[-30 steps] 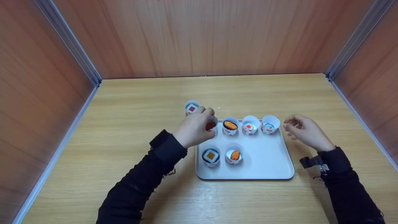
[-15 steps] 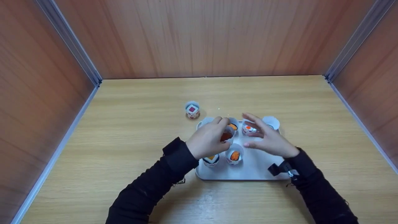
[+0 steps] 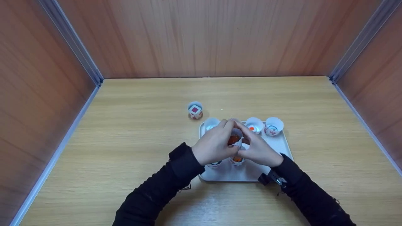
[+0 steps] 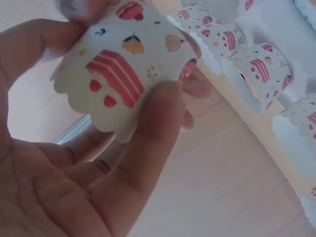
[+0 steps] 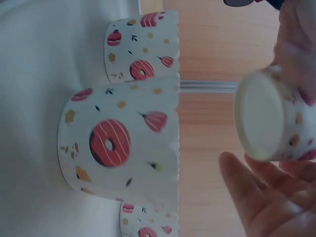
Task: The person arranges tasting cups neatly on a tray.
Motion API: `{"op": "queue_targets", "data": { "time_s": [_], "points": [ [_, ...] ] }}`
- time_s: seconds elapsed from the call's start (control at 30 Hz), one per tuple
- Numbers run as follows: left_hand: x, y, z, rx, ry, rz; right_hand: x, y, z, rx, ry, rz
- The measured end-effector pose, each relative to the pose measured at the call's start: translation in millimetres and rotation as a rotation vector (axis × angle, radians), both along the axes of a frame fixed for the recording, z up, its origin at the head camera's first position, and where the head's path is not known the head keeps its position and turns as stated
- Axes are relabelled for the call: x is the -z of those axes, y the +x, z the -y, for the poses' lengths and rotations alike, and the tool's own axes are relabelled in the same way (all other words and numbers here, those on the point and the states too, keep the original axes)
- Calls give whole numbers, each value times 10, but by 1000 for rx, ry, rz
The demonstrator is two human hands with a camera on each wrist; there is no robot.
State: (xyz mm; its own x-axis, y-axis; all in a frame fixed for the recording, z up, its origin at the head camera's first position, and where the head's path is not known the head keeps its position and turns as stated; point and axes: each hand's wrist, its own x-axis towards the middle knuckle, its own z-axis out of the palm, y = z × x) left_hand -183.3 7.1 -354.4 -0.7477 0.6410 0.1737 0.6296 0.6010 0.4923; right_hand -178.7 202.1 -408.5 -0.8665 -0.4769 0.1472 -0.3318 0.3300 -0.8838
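Observation:
My left hand grips a paper cup printed with cake slices, above the tray. Inside it lies a piece of toy-like sushi with a red top. The thumb and fingers clasp the cup's sides in the left wrist view. My right hand comes round the cup from the right, fingertips close to those of the left hand. In the right wrist view the cup's white base shows, with the right fingers loosely extended beside it; firm contact is not clear.
Below the hands lies a pale tray with more paper cups, including an apparently empty one at its back right corner. Some cups are partly hidden. Beyond the tray stands another cup with square sushi. Wooden panels enclose the table.
My left hand has carried the red-topped cup rightward from the tray's back left. My right hand has moved left from beside the tray to meet it. An apparently empty cup now shows at back left.

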Motion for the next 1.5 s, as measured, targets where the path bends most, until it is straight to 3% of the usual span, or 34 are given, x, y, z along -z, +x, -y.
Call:
{"op": "queue_targets", "data": {
  "time_s": [0.2, 0.33, 0.47, 0.6, 0.73, 0.9, 1.07, 1.23, 1.5],
  "points": [
    [8, 11, 29, -18, 71, 25, -27, 27, 16, 14, -20, -47],
    [3, -6, 102, -29, 94, -2, -39, 5, -31, 42, -25, -61],
    [44, -51, 231, -103, 98, -20, -51, -24, -149, 99, -39, -72],
    [162, -121, 388, -212, 125, 15, -60, -33, -309, 183, -43, -70],
    [330, -188, 544, -288, 146, 38, -49, -20, -478, 270, 31, -56],
    [525, -234, 659, -371, 53, 137, 4, 24, -668, 314, 102, -40],
    [701, -248, 688, -376, -74, 252, 91, 80, -767, 293, 113, 6],
    [792, -269, 679, -362, -117, 237, 169, 123, -788, 241, 210, 56],
    [811, -300, 653, -364, -147, 260, 289, 139, -715, 150, 348, 70]
  ]
}}
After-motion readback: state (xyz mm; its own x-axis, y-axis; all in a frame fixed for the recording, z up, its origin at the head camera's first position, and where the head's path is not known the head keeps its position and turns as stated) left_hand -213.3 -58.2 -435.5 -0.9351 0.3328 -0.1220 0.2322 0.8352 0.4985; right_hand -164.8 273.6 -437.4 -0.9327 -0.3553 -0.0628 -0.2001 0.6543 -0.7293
